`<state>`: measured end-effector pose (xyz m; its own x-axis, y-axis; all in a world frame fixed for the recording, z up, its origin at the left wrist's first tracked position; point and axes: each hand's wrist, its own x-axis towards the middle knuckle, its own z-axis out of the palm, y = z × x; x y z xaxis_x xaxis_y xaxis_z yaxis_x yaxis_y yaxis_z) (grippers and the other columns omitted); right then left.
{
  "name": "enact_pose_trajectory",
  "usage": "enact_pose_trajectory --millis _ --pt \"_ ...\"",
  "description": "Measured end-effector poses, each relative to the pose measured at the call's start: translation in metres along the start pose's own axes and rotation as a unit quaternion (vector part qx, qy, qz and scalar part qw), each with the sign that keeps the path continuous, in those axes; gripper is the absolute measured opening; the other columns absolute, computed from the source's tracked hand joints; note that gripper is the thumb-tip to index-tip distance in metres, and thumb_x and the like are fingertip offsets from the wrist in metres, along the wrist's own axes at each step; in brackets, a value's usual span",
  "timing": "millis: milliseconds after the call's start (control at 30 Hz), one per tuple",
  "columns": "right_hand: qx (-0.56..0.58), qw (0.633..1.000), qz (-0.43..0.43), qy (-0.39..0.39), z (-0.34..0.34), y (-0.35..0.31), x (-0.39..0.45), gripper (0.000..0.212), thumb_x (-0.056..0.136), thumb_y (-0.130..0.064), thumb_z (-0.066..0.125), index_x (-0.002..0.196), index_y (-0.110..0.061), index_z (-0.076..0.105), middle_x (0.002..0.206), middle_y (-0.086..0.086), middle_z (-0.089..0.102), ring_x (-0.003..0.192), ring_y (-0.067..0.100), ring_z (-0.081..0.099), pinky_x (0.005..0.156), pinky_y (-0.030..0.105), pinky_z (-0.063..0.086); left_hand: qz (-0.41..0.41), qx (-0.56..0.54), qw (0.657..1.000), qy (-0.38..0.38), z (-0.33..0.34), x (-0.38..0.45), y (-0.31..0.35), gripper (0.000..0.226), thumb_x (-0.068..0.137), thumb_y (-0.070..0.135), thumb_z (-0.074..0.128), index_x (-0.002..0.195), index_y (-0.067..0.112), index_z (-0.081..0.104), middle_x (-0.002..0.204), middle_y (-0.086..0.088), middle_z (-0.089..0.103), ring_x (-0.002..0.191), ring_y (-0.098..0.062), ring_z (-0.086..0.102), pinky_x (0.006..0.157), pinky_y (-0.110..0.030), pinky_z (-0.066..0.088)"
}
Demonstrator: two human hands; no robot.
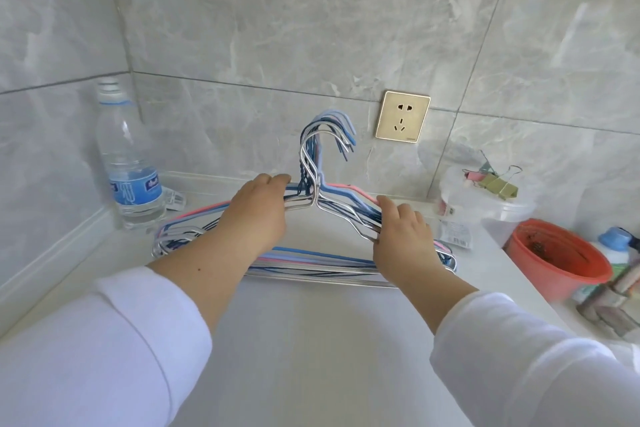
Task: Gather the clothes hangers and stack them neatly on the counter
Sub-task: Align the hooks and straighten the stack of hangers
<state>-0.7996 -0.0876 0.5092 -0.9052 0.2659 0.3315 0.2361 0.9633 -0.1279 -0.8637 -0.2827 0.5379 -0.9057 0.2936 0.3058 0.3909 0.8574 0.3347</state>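
Note:
A bundle of several wire clothes hangers (325,156), silver, blue, light blue and pink, lies on the white counter (311,340) near the back wall, hooks pointing up toward the wall. My left hand (258,215) grips the left shoulders of the bundle just beside the necks. My right hand (403,239) grips the right shoulders. The hangers' bottom bars overlap in a rough pile between my wrists, and their left ends fan out a little.
A clear water bottle (128,163) stands in the back left corner. A gold wall socket (402,116) is behind the hooks. At right are a clear plastic tub with binder clips (491,184), a red bucket (557,260) and a detergent bottle (616,246).

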Motion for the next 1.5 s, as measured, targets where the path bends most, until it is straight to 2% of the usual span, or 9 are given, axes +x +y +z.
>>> enact_pose_trajectory --millis 233,367,500,633,767,833,1000,1100,1500 --pt "0.005 1.000 0.007 0.021 0.022 0.003 0.060 0.062 0.083 -0.009 0.050 0.140 -0.019 0.027 0.120 0.012 0.049 0.112 0.033 0.045 0.095 0.037 0.037 0.018 -0.005 1.000 0.017 0.021 0.064 -0.008 0.068 0.084 -0.005 0.038 0.146 0.018 0.027 0.141 -0.012 0.038 0.128 -0.031 0.041 0.101 -0.035 0.036" --pt "0.015 0.999 0.002 0.036 0.032 0.006 0.082 0.061 0.084 -0.008 0.048 0.140 -0.018 0.027 0.120 0.013 0.049 0.110 0.033 0.045 0.094 0.038 0.037 0.027 -0.006 0.999 0.039 0.029 0.086 -0.013 0.067 0.083 -0.005 0.037 0.146 0.018 0.029 0.138 -0.011 0.034 0.115 -0.035 0.049 0.095 -0.037 0.041" --pt "0.014 0.999 -0.001 0.053 0.038 0.006 0.103 0.057 0.084 -0.008 0.048 0.137 -0.019 0.030 0.119 0.013 0.049 0.110 0.033 0.046 0.091 0.040 0.039 0.040 -0.002 0.997 0.067 0.038 0.106 -0.018 0.065 0.083 -0.004 0.040 0.144 0.018 0.033 0.134 -0.012 0.035 0.111 -0.038 0.051 0.095 -0.039 0.040" --pt "0.014 0.999 0.000 0.040 0.046 0.007 0.117 0.064 0.084 -0.010 0.049 0.141 -0.020 0.023 0.122 0.013 0.047 0.112 0.033 0.045 0.091 0.040 0.038 0.045 0.014 0.997 0.065 0.048 0.122 -0.024 0.066 0.082 -0.003 0.042 0.144 0.016 0.030 0.136 -0.015 0.034 0.113 -0.040 0.050 0.097 -0.041 0.042" --pt "-0.012 1.000 0.019 0.002 0.051 0.011 0.119 0.086 0.081 -0.015 0.054 0.147 -0.027 0.000 0.133 0.008 0.040 0.119 0.032 0.041 0.097 0.041 0.036 0.029 0.059 0.997 0.038 0.063 0.133 -0.027 0.077 0.083 0.008 0.053 0.148 0.014 0.013 0.143 -0.014 0.028 0.125 -0.038 0.042 0.107 -0.043 0.035" --pt "-0.013 1.000 0.023 0.004 0.054 0.012 0.119 0.092 0.080 -0.017 0.056 0.148 -0.027 -0.005 0.139 0.006 0.036 0.124 0.032 0.038 0.101 0.042 0.033 0.006 0.075 0.997 0.035 0.066 0.133 -0.026 0.081 0.083 0.011 0.054 0.149 0.016 0.008 0.144 -0.010 0.027 0.128 -0.035 0.037 0.109 -0.045 0.032" --pt "0.009 1.000 0.008 0.011 0.057 0.016 0.115 0.103 0.076 -0.029 0.065 0.148 -0.026 -0.008 0.154 0.002 0.016 0.140 0.029 0.020 0.115 0.045 0.020 0.004 0.065 0.996 0.055 0.068 0.125 -0.029 0.082 0.083 0.026 0.057 0.149 0.014 0.009 0.146 -0.011 0.027 0.132 -0.033 0.033 0.110 -0.042 0.029" --pt "0.016 1.000 -0.010 0.016 0.058 0.020 0.110 0.109 0.072 -0.039 0.070 0.148 -0.026 -0.008 0.157 0.000 0.010 0.145 0.027 0.011 0.118 0.048 0.014 0.019 0.048 0.998 0.047 0.062 0.119 -0.032 0.089 0.080 0.037 0.061 0.150 0.015 0.011 0.151 -0.011 0.027 0.136 -0.033 0.031 0.112 -0.040 0.025" --pt "0.022 0.999 -0.024 0.025 0.055 0.020 0.099 0.111 0.072 -0.049 0.069 0.148 -0.027 -0.009 0.159 -0.003 0.006 0.147 0.023 0.005 0.119 0.050 0.010 0.006 0.060 0.997 0.044 0.053 0.110 -0.028 0.103 0.070 0.056 0.065 0.150 0.019 0.011 0.152 -0.007 0.028 0.136 -0.030 0.033 0.115 -0.046 0.021"
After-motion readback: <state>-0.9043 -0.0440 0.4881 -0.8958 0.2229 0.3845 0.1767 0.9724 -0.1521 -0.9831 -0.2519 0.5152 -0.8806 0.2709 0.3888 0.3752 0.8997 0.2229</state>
